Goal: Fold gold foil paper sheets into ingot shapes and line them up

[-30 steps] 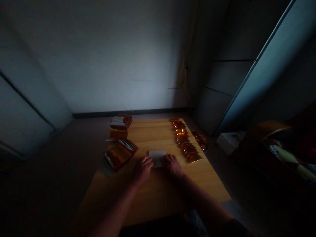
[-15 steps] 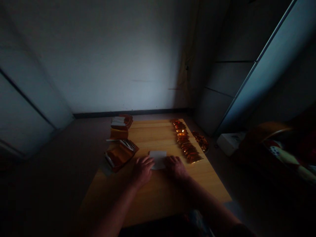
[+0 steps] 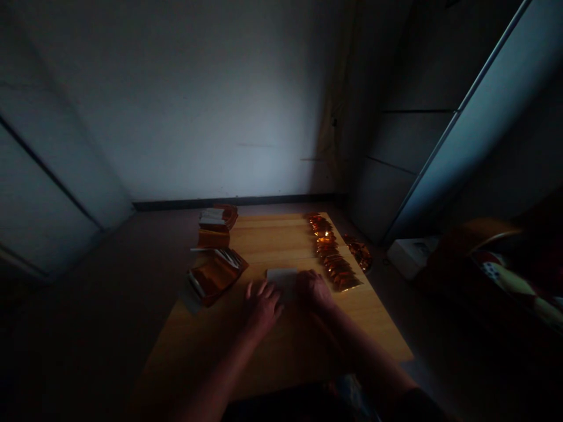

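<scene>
A small white-backed sheet of paper (image 3: 282,276) lies on the wooden table in front of me. Over its lower left corner rests my left hand (image 3: 263,302), fingers spread and pressing down. At the sheet's right edge my right hand (image 3: 313,288) has its fingers curled together on the paper; the fingertips are dark and partly hidden. A stack of copper-gold foil paper (image 3: 215,274) lies left of my hands, its white sides showing in places. To the right runs a row of folded gold foil pieces (image 3: 336,266), standing close together.
The wooden table (image 3: 264,234) stands near a pale wall (image 3: 220,117). More foil sheets (image 3: 214,236) lie at its far left edge. On the floor to the right are a pile of shiny foil (image 3: 358,253) and a white box (image 3: 407,258). The room is dim.
My left hand has shifted slightly right and down, its fingers now more spread. My right hand has turned and curled its fingers at the paper's right edge.
</scene>
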Demonstrator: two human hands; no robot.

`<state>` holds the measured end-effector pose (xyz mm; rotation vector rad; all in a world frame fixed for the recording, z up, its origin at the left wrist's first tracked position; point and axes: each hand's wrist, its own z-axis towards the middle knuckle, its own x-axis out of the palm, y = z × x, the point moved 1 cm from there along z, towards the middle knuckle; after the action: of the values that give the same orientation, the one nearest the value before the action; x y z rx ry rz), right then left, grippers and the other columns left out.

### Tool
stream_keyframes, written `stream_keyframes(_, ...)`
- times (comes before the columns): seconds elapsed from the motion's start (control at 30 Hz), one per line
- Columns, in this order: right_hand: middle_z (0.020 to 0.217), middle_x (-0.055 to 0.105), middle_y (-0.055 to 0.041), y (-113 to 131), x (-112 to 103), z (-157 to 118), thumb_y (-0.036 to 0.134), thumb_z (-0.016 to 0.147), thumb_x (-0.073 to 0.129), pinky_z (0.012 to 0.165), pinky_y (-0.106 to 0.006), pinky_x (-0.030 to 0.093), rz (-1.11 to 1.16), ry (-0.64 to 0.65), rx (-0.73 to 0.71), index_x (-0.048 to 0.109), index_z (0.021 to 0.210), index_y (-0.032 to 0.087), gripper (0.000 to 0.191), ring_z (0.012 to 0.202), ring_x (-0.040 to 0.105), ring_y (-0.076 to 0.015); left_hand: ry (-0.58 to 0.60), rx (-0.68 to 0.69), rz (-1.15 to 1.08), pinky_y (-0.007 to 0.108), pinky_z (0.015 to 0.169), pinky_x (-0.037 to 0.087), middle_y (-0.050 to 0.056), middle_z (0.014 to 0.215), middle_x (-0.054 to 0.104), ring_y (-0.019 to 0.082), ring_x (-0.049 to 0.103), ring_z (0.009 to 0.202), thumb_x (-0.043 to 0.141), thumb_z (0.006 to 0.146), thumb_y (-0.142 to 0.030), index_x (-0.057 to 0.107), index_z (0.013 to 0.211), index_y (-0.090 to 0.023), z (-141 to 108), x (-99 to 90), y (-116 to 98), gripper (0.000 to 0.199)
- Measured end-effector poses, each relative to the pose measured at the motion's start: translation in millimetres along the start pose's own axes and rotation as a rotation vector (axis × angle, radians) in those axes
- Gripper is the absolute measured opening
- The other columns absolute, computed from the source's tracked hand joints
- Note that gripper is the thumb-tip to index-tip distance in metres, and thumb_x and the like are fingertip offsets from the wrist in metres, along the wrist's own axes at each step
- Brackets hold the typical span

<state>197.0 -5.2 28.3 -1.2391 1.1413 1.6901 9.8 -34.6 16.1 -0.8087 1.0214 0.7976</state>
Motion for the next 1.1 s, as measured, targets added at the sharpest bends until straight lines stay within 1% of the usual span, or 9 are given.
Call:
stream_keyframes(0.07,0.115,0.063,-0.0057,-1,-1,3,0.022,0.091,0.050,0.086,-0.029,0.041,0.048,-0.036,0.010,0.065,0.107,0.020,0.023,0.102,0.053,-0.0192,-0.006,-0.007,0.013,0.064,0.106,0.022,0.009,0.124,0.062,0.029,0.050,0.120,0.057,0.084,-0.026,0.063,0.112,-0.027,-1,1.2,-2,0.029)
stream_keyframes(0.17,0.122,0.060,-0.0073,-1,1,12,0.020,0.087,0.053,0.090,-0.030,0.040,0.102,-0.064,0.007,0.058,0.121,0.020,0.035,0.109,0.051,-0.0196,0.007,0.005,0.021,0.061,0.105,0.027,0.011,0.124,0.062,0.029,0.051,0.119,0.055,0.085,-0.026,0.062,0.114,-0.024,0,4.0,-2,0.030)
stream_keyframes(0.27,0.125,0.059,-0.0083,2,3,22,0.023,0.081,0.058,0.092,-0.033,0.040,0.101,-0.017,0.049,0.052,0.128,0.020,0.047,0.114,0.048,-0.0228,0.013,0.023,0.024,0.056,0.103,0.032,0.011,0.127,0.060,0.028,0.052,0.118,0.053,0.085,-0.025,0.060,0.118,-0.024,-1,7.2,2,0.033)
stream_keyframes(0.37,0.119,0.061,-0.0075,8,3,31,0.023,0.081,0.057,0.088,-0.035,0.040,0.063,0.049,0.094,0.054,0.125,0.024,0.044,0.110,0.051,-0.0242,0.008,0.024,0.024,0.054,0.102,0.034,0.009,0.129,0.059,0.027,0.053,0.117,0.052,0.086,-0.025,0.060,0.119,-0.027,-2,10.0,6,0.034)
stream_keyframes(0.53,0.114,0.060,-0.0072,9,1,40,0.024,0.077,0.060,0.084,-0.034,0.041,0.064,0.080,0.133,0.056,0.121,0.027,0.045,0.108,0.051,-0.0241,0.023,0.014,0.012,0.056,0.108,0.026,0.009,0.134,0.055,0.026,0.051,0.121,0.052,0.085,-0.027,0.057,0.122,-0.027,-3,12.0,9,0.037)
stream_keyframes(0.7,0.107,0.060,-0.0073,4,6,47,0.023,0.075,0.062,0.080,-0.030,0.041,0.115,0.011,0.152,0.065,0.106,0.025,0.031,0.102,0.053,-0.0229,0.072,0.010,-0.018,0.057,0.112,0.020,0.009,0.136,0.054,0.025,0.051,0.121,0.052,0.083,-0.024,0.057,0.122,-0.025,-3,8.9,7,0.039)
stream_keyframes(0.83,0.103,0.062,-0.0078,5,14,50,0.016,0.075,0.058,0.076,-0.028,0.041,0.104,-0.074,0.157,0.066,0.099,0.022,0.026,0.096,0.054,-0.0209,0.046,-0.003,-0.029,0.059,0.110,0.019,0.006,0.131,0.058,0.026,0.051,0.120,0.051,0.084,-0.024,0.057,0.121,-0.029,-4,5.9,5,0.038)
stream_keyframes(0.93,0.096,0.064,-0.0076,5,19,51,0.013,0.077,0.054,0.073,-0.027,0.040,0.079,-0.101,0.143,0.065,0.098,0.020,0.024,0.089,0.056,-0.0193,0.036,0.002,-0.035,0.060,0.109,0.020,0.005,0.129,0.058,0.026,0.051,0.119,0.050,0.085,-0.025,0.056,0.121,-0.029,-4,6.7,5,0.037)
stream_keyframes(1.1,0.088,0.066,-0.0076,2,24,47,0.012,0.081,0.051,0.072,-0.026,0.039,0.040,-0.088,0.013,0.068,0.092,0.018,0.021,0.084,0.057,-0.0181,0.035,0.001,-0.059,0.063,0.108,0.020,0.007,0.130,0.059,0.026,0.052,0.119,0.048,0.087,-0.026,0.056,0.122,-0.028,-5,9.1,7,0.036)
